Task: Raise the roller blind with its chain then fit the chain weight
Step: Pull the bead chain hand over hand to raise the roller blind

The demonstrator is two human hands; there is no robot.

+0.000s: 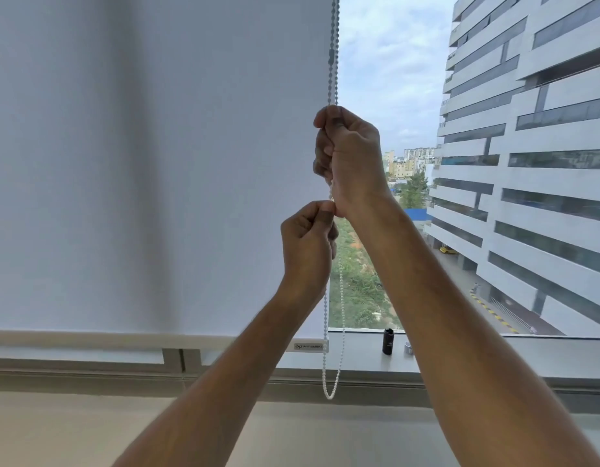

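A white roller blind [150, 170] covers the left part of the window, its bottom bar [123, 341] level with the sill. The beaded chain [333, 55] hangs along the blind's right edge and ends in a loop [329, 396] below the sill. My right hand [350, 156] is fisted around the chain, higher up. Just beneath it, my left hand [308, 244] pinches the chain between thumb and fingers. A small black cylinder [388, 341], possibly the chain weight, stands upright on the sill to the right of the chain.
A small silvery object [408, 348] lies on the window sill [359, 352] beside the black cylinder, partly hidden by my right forearm. Beyond the glass stands a tall grey building [527, 163]. A pale ledge [89, 429] runs below the sill.
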